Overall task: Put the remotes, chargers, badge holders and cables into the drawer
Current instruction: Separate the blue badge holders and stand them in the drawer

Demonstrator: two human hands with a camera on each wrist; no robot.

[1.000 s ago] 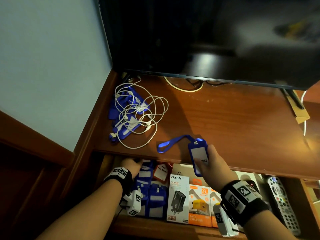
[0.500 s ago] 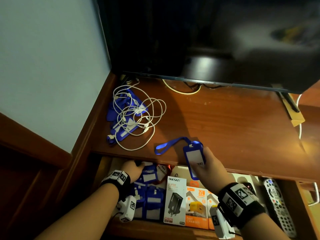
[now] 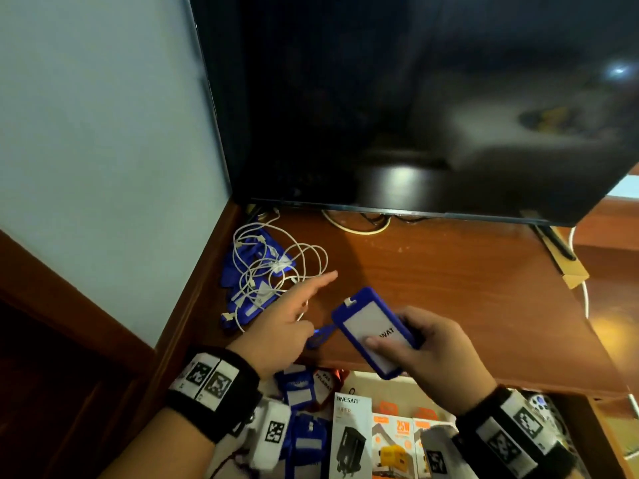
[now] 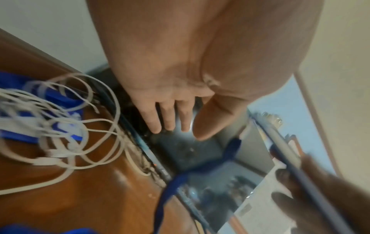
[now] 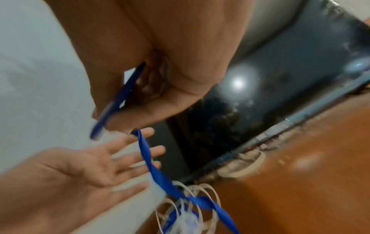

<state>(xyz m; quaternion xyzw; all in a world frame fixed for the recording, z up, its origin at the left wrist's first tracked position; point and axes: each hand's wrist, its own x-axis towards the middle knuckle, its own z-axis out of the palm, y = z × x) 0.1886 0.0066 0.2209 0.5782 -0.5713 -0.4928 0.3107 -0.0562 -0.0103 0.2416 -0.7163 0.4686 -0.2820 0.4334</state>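
From my remote seat, a red-brown wooden shelf (image 3: 449,281) runs wall to wall under a dark TV (image 3: 415,98), with a pale wall (image 3: 103,133) at nine o'clock and an open drawer (image 3: 584,440) below the shelf's front edge at six. My right hand (image 3: 435,354) holds a blue badge holder (image 3: 373,331) above that edge, thumb across its white card and fingers curled under, tilted toward eleven o'clock. My left hand (image 3: 283,323) hovers just beside it at nine o'clock, fingers straight and spread wide, gripping nothing. Beyond it, at ten o'clock on the shelf, white cables (image 3: 276,264) lie tangled over more blue holders (image 3: 242,271). Already in the drawer are blue holders (image 3: 297,392), charger boxes (image 3: 352,437) and, at the far right, a remote (image 3: 546,409) mostly hidden by my wristband. The head view alone shows the drawer's contents. The left wrist view, blurred, shows the open palm (image 4: 180,79) and the holder's lanyard (image 4: 170,190) trailing down to the shelf. The right wrist view shows the holder edge-on in the grip (image 5: 120,98), its lanyard (image 5: 158,171) hanging across the spread left fingers (image 5: 128,158); whether it touches them I cannot tell.
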